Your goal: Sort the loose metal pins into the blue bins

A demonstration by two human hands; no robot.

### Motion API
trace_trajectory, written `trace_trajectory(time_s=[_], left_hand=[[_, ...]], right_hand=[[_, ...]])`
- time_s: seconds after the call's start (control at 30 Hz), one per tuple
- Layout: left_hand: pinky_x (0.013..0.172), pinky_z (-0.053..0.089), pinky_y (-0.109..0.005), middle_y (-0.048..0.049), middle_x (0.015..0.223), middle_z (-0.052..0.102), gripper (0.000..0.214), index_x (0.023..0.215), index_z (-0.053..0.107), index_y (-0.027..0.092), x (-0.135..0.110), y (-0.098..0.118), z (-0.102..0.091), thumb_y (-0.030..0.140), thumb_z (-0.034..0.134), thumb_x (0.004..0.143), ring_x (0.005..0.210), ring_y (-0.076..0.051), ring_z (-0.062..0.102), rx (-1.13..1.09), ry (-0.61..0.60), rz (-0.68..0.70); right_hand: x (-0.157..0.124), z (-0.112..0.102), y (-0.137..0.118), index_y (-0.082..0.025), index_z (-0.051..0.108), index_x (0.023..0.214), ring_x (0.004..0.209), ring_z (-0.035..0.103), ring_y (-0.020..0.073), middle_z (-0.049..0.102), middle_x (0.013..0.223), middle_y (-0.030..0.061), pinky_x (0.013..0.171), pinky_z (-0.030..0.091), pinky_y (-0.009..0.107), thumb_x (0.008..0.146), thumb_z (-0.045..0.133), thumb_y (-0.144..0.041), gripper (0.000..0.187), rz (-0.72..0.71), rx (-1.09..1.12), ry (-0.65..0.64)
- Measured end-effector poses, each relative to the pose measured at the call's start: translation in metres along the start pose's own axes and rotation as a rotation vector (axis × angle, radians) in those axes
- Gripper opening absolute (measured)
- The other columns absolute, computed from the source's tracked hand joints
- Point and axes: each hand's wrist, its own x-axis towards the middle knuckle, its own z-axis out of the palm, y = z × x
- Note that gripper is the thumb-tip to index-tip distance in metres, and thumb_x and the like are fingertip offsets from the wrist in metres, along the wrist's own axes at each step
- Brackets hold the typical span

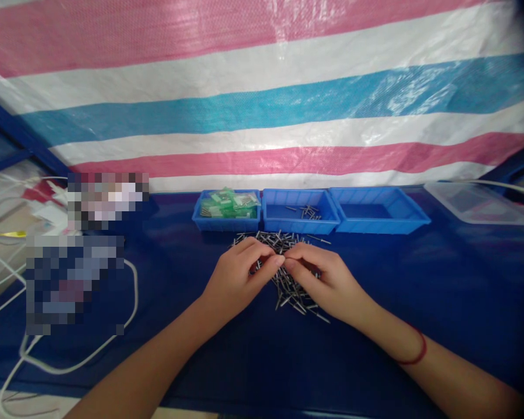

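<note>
My left hand (238, 276) and my right hand (334, 282) meet fingertip to fingertip above a heap of blind rivets (291, 293) on the blue table. Thumb and forefinger are pinched together on each hand. Whatever lies between the tips is too small and too covered to make out. The thin metal pins of the rivets point in all directions, and my fingers hide part of the heap. Just behind it, the middle blue bin (282, 220) holds several loose rivets (311, 213).
Left of the middle bin, another blue bin (196, 220) contains green-and-clear packets (229, 203). A third blue bin (379, 225) stands to the right, beside a clear plastic lid (475, 203). A white cable (135, 291) loops over the table's left side. Striped sheeting (262, 107) hangs behind.
</note>
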Motion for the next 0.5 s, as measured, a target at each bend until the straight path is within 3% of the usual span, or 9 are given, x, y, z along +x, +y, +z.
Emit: trace_trajectory(time_s=[0.07, 0.17, 0.3, 0.5], left_hand=[[0.064, 0.042, -0.023, -0.0002, 0.077, 0.059, 0.020, 0.088, 0.060, 0.017, 0.000, 0.000, 0.000, 0.034, 0.051, 0.091, 0.067, -0.011, 0.054, 0.004, -0.019, -0.041], [0.065, 0.043, -0.024, 0.0000, 0.083, 0.062, 0.026, 0.105, 0.058, 0.019, 0.001, -0.002, 0.001, 0.039, 0.052, 0.090, 0.066, -0.012, 0.055, 0.016, -0.050, -0.093], [0.065, 0.042, -0.026, 0.0000, 0.083, 0.065, 0.022, 0.103, 0.060, 0.020, 0.003, -0.006, 0.003, 0.035, 0.051, 0.090, 0.069, -0.013, 0.058, 0.104, -0.095, -0.084], [0.071, 0.040, -0.028, -0.0028, 0.092, 0.067, 0.017, 0.100, 0.062, 0.019, 0.006, -0.016, 0.002, 0.020, 0.049, 0.089, 0.081, -0.016, 0.060, 0.255, -0.143, -0.049]], right_hand=[[0.002, 0.002, 0.000, -0.017, 0.058, 0.071, 0.053, 0.044, 0.0094, 0.050, 0.060, -0.0017, 0.049, 0.033, 0.024, 0.091, 0.050, -0.032, 0.026, 0.134, 0.163, 0.043], [0.008, -0.001, 0.002, -0.017, 0.061, 0.075, 0.047, 0.039, 0.0071, 0.048, 0.057, -0.0038, 0.044, 0.028, 0.022, 0.088, 0.054, -0.039, 0.027, 0.284, 0.390, 0.224], [0.020, -0.015, 0.005, -0.018, 0.064, 0.085, 0.045, 0.035, 0.0048, 0.050, 0.065, -0.0039, 0.041, 0.024, 0.021, 0.083, 0.060, -0.041, 0.024, 0.358, 0.578, 0.438], [0.023, -0.025, 0.006, -0.021, 0.064, 0.108, 0.047, 0.037, 0.0055, 0.054, 0.075, -0.0023, 0.040, 0.023, 0.021, 0.079, 0.062, -0.038, 0.034, 0.414, 0.631, 0.457]])
